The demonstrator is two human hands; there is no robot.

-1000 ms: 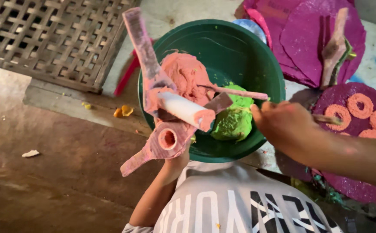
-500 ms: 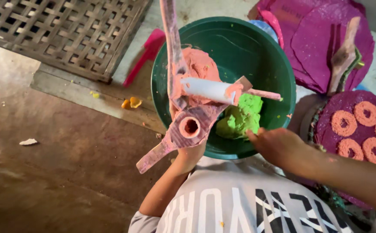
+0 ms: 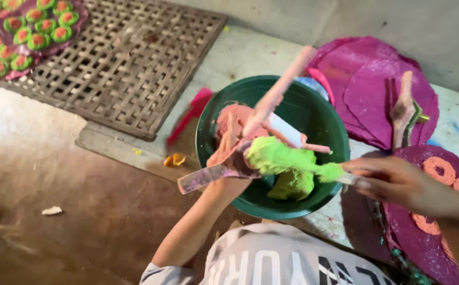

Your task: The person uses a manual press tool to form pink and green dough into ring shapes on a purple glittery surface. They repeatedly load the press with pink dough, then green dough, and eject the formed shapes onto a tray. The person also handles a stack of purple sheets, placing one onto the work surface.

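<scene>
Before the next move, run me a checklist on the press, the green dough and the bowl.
1. Left hand grips the press: ok, fingers wrapped round its lower part.
2. Green dough on the press: ok, a lump sits at its middle.
3. Right hand controls the stick: ok, its dough-coated tip touches the lump.
4. Press over the green bowl: ok, drips would fall inside.
5. Spare dough in the bowl: ok, green and pink lumps lie there.
6. Press barrel filled: cannot tell, dough hides the opening.
</scene>
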